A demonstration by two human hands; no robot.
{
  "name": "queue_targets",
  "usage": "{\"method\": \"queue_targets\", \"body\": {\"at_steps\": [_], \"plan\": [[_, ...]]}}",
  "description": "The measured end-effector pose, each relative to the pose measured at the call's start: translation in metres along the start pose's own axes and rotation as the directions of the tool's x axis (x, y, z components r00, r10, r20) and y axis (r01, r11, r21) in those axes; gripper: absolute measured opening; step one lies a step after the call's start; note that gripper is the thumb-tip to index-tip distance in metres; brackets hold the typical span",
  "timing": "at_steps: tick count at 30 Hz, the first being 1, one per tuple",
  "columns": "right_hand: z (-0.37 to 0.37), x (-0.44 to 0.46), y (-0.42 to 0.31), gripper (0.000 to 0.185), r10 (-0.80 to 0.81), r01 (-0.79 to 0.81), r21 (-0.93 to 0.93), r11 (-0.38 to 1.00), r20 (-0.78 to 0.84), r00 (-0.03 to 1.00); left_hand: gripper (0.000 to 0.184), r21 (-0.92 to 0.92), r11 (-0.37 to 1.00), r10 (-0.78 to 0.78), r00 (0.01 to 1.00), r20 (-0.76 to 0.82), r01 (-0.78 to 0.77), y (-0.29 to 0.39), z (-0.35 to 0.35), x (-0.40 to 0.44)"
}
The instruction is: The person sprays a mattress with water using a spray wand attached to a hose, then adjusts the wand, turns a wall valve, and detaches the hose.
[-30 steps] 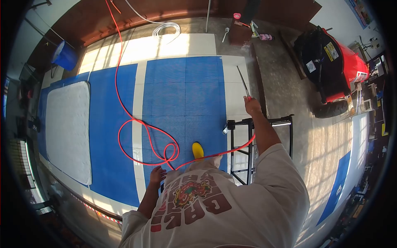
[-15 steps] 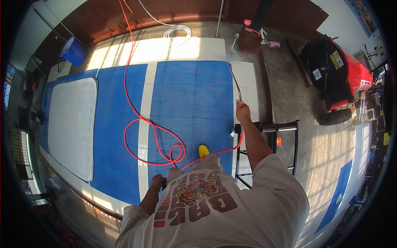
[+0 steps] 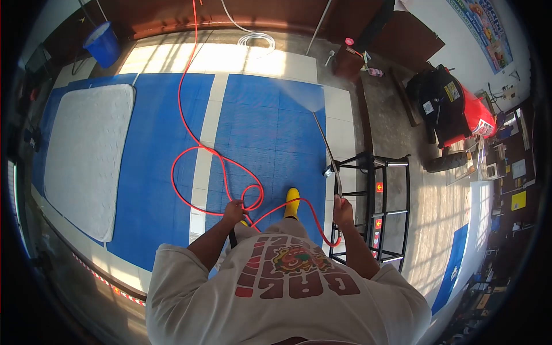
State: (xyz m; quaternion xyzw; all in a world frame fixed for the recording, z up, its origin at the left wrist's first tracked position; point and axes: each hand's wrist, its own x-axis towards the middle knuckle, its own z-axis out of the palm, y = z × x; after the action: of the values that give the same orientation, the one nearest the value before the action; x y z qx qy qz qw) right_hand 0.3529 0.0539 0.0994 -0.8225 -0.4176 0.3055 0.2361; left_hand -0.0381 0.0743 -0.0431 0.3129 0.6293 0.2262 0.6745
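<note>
Spray wand (image 3: pixel 329 150): over blue floor (image 3: pixel 253 126), mist (image 3: pixel 309 98) at its tip
Right hand (image 3: pixel 344 211): fingers curled around wand's handle
Left hand (image 3: pixel 234 211): beside red hose (image 3: pixel 200 146); cannot tell finger state

Right hand (image 3: pixel 343 211) curled in a grip, left hand (image 3: pixel 233 213) forward, forearms (image 3: pixel 359 248) extended
</note>
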Motion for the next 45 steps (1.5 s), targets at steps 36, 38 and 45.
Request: {"method": "queue_targets", "body": {"at_steps": [36,38,45], "plan": [[0.096,-0.693,0.220,0.035,0.123,-0.275,0.242,0.930,0.500,0.857,0.025,0.196,0.752,-0.657,0.697,0.288,0.629,-0.270,0.046,-0.358],[0.090,-0.700,0.172,0.035,0.266,-0.472,0.293,0.832,0.537,0.801,0.025,0.147,0.769,-0.637,0.726,0.260,0.622,-0.278,0.032,-0.373],[0.111,-0.682,0.085,0.031,0.053,-0.051,-0.016,0.999,0.418,0.907,0.017,-0.156,0.944,-0.253,0.940,0.228,0.291,-0.270,-0.030,-0.361]]}}
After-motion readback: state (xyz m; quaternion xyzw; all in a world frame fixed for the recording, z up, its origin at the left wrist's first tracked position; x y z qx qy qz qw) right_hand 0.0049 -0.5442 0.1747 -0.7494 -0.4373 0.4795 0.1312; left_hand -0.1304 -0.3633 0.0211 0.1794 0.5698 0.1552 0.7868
